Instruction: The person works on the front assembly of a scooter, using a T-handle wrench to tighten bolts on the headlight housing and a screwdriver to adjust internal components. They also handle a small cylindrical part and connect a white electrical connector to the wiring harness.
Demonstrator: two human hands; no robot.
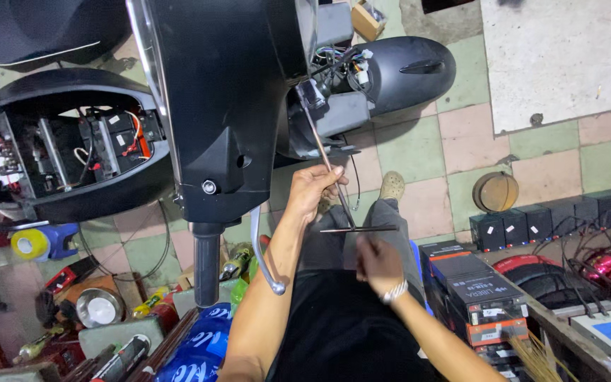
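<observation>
A long T-handle wrench [325, 160] reaches up from my hands into the wiring area [341, 71] behind the front panel of a black scooter [235, 106]. My left hand [314, 189] is closed around the wrench shaft about midway along it. My right hand [378, 260] sits just below the crossbar [358, 229] at the tool's lower end, fingers curled near it; whether it grips the bar is unclear. A metal watch is on my right wrist. The tool's tip rests by a grey bracket [344, 113].
The scooter's open seat compartment [65, 152] shows batteries and wires at left. Its handlebar grip [206, 265] and brake lever [263, 255] hang beside my left arm. Cans, tape and tools litter the floor at lower left. Black battery boxes [475, 290] and chargers stand at right.
</observation>
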